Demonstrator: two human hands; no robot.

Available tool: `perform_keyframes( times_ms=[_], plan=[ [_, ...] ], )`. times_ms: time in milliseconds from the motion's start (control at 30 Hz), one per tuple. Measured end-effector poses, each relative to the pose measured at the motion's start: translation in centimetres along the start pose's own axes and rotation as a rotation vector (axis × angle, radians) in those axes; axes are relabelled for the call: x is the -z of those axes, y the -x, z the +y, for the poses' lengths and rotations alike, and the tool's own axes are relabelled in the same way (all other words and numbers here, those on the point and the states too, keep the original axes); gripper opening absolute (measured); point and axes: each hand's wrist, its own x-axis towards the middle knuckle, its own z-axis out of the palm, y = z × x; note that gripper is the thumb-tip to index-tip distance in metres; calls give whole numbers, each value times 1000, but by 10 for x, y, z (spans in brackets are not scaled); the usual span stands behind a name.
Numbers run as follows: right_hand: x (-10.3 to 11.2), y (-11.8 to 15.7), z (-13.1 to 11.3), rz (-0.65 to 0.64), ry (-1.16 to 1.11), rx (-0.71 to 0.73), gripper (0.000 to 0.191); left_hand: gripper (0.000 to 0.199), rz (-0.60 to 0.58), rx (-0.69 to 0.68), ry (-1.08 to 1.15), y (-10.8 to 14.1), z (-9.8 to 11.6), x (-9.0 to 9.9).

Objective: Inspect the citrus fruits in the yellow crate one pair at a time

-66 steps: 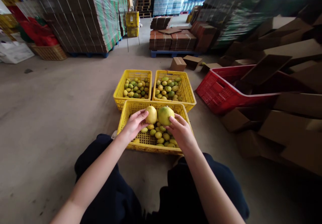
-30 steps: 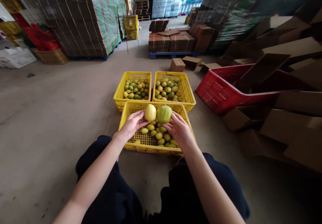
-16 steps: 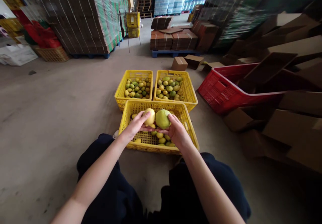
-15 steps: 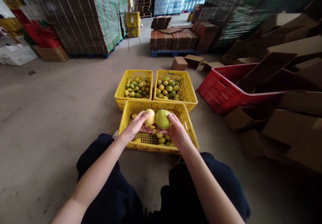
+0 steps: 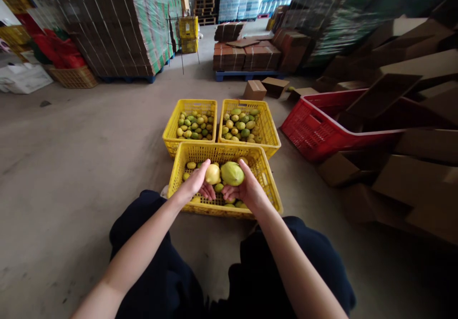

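Head view: we are loosening our hold to half-open, left hand [image 5: 196, 182] cradling yellow fruit [image 5: 213, 174], right hand [image 5: 249, 188] cradling green fruit [image 5: 232, 174], yet releasing neither above the near crate [image 5: 222, 209].

We've got a red crate [image 5: 311, 130] on the floor [image 5: 71, 147] toward its right edge, with loose cardboard boxes [image 5: 408, 171] heaped beside it! Further back, we see a blue pallet [image 5: 246, 76] loaded with strapped cardboard bundles [image 5: 246, 57] right along its front edge, and a small brown carton [image 5: 255, 90] just ahead of it. Over to the floor's far left corner, we spot a tall wrapped stack [image 5: 107, 27], and beside it a woven basket [image 5: 75, 77] topped with red material [image 5: 62, 49].
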Motion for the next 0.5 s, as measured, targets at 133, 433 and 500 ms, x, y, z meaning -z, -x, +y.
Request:
perform_keyframes(
  times_ms=[133, 433, 500],
  plan=[
    [1, -1, -1, 56, -13, -49, 65, 82, -81, 76, 84, -4, 0, 1],
    [2, -4, -4, 145, -79, 52, 43, 62, -58, 60, 307, -5, -1, -3],
    [2, -1, -5, 184, -61, 170, 38, 46, 0, -92, 355, -4, -2, -6]
  ],
)
